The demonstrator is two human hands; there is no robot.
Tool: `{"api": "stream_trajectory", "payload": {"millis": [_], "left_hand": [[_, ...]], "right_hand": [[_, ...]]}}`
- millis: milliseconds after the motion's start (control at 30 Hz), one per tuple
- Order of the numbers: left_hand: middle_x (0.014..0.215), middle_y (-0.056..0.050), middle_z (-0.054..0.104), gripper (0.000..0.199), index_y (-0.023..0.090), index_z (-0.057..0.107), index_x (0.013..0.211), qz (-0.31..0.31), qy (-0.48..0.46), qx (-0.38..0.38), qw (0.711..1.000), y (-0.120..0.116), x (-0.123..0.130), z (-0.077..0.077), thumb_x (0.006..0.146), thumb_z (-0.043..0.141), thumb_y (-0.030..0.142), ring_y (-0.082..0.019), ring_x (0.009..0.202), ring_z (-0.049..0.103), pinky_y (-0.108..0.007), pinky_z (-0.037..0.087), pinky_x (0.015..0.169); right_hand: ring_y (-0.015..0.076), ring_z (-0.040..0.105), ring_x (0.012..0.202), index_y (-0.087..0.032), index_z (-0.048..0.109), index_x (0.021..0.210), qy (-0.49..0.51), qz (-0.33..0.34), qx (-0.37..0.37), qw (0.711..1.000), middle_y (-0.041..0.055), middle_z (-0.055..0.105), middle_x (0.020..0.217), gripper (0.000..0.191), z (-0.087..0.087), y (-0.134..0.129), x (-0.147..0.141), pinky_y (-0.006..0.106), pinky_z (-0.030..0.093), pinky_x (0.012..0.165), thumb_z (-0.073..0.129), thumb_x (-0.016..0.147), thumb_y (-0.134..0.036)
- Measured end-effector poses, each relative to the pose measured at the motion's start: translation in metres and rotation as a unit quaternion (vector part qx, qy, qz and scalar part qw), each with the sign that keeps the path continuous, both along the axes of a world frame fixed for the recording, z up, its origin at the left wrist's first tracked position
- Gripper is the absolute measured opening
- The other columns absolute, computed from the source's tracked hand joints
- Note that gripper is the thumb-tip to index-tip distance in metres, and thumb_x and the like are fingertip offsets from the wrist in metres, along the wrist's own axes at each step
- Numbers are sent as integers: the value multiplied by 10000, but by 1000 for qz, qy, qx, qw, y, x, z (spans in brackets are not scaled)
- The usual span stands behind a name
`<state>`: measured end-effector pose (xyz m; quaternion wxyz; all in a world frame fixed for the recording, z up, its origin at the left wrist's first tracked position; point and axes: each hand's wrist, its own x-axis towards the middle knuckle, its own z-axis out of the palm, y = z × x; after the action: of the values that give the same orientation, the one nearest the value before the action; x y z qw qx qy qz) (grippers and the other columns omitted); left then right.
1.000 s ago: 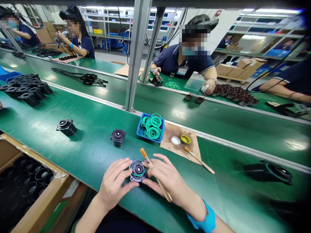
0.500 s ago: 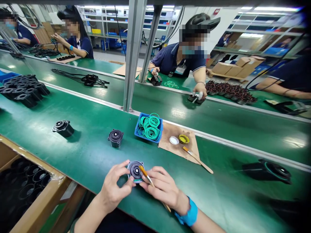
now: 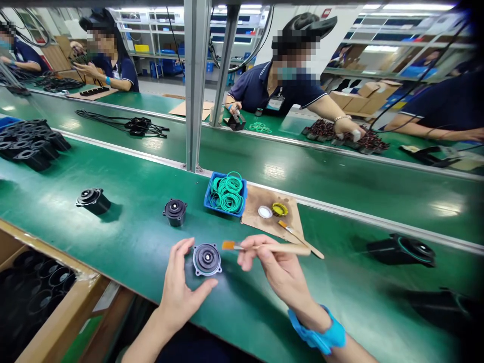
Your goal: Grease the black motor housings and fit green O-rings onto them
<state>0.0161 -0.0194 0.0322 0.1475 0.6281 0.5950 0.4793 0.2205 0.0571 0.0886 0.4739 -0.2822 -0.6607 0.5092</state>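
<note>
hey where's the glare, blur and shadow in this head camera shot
Head view: pale glare patches on the green bench; same view, lower-right black housing smeared, fading into the dark edge; same view, soft shadow beneath the right hand.

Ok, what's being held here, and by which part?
The right hand holds a brush by its handle, just behind the metal band. The left hand curves open beside the black part; whether it touches cannot be told.
</note>
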Motion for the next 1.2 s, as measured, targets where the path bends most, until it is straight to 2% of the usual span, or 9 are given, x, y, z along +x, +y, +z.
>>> {"api": "stream_trajectory", "payload": {"millis": [67, 167, 300, 500, 600, 733, 900, 1100, 1200], "left_hand": [[1253, -137, 608, 679, 208, 451, 1349, 1, -26, -34, 999, 2, 5, -4, 770, 785, 331, -299, 1123, 647, -451, 555, 938], [1165, -88, 671, 618, 223, 519, 1242, 1, -64, -69, 996, 4, 6, -10, 720, 832, 328, -281, 1064, 674, -417, 560, 907], [1117, -53, 692, 613, 234, 549, 1189, 6, -93, -76, 993, 4, 5, -11, 671, 869, 307, -258, 1023, 680, -382, 557, 884], [1089, -43, 705, 604, 234, 573, 1150, 5, -109, -73, 991, 5, 5, -10, 639, 891, 291, -254, 996, 685, -364, 554, 864], [1104, -42, 701, 609, 239, 573, 1151, 0, -117, -78, 990, 5, 4, -12, 641, 897, 314, -254, 1018, 677, -365, 544, 883], [1087, -29, 696, 608, 251, 578, 1143, -14, -124, -81, 989, 4, 1, -13, 639, 904, 345, -242, 1005, 671, -363, 537, 889], [1108, -37, 686, 629, 256, 590, 1151, -32, -121, -62, 990, 2, 0, -13, 622, 915, 361, -252, 1051, 661, -383, 530, 928], [1123, -54, 685, 635, 249, 598, 1147, -57, -105, -36, 992, 3, 0, -11, 611, 923, 355, -261, 1074, 667, -392, 537, 949], [1103, -60, 687, 633, 244, 596, 1137, -53, -90, -20, 994, 3, 2, -9, 613, 919, 386, -261, 1048, 678, -391, 557, 921]], "right_hand": [[149, 613, 562, -217, 699, 1003, 20, 2, -30, 999, -8, 612, 589, 344, 8, -4, 3, 253, 521, 561, 467, 1021, -470], [129, 535, 530, -191, 707, 917, -20, 3, -72, 997, 2, 596, 600, 406, 12, -13, 2, 233, 440, 499, 480, 1004, -516], [114, 481, 505, -168, 654, 802, -76, 31, -139, 987, 4, 579, 570, 511, 5, -20, -5, 232, 399, 498, 440, 995, -591], [115, 480, 490, -170, 626, 799, -95, 50, -160, 981, -10, 560, 541, 539, -6, -15, -13, 235, 395, 491, 406, 992, -622], [113, 493, 504, -171, 633, 774, -113, 46, -126, 985, -10, 558, 578, 516, -9, -10, -13, 236, 401, 499, 406, 1015, -567], [120, 572, 635, -174, 594, 635, -152, 15, -13, 988, 37, 631, 745, 537, -7, -5, -10, 249, 443, 608, 387, 1053, -441], [132, 624, 714, -179, 577, 626, -182, 0, 89, 979, 49, 663, 812, 530, 1, 1, -9, 262, 468, 687, 358, 1069, -372], [117, 582, 612, -184, 573, 691, -196, 13, 163, 967, 47, 649, 780, 481, 11, 4, -16, 254, 459, 589, 326, 1074, -336], [116, 584, 591, -181, 609, 747, -180, 27, 157, 971, 44, 654, 766, 442, 14, 0, -20, 248, 471, 569, 353, 1068, -344]]}}
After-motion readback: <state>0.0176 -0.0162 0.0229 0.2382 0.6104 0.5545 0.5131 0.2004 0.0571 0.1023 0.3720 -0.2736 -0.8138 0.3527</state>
